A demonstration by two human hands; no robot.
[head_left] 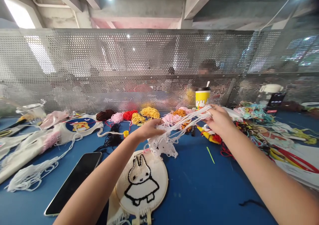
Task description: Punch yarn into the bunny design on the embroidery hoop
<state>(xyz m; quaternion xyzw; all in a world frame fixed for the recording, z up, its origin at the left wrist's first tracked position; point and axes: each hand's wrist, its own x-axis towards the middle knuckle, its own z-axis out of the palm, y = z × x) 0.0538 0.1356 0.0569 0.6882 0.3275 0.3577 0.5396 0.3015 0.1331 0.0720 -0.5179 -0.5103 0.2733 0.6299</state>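
Observation:
A loose bundle of white yarn point(165, 145) is stretched between my two hands above the blue table. My left hand point(151, 129) is closed on its left part, where most of the strands bunch and hang down. Higher and to the right, my right hand point(216, 117) grips the other end, with several strands drawn taut between. Just below the yarn lies an embroidery hoop point(167, 182) whose white cloth bears a rabbit outlined in black. A green plastic needle point(210, 155) rests on the table below my right hand.
A phone point(74, 182) lies left of the hoop, near more white yarn point(32, 175). Colourful yarn skeins point(149, 112) line the back by a yellow cup point(202, 97) and perforated metal screen point(112, 62). Tangled yarn and red-handled scissors point(296, 160) are at right.

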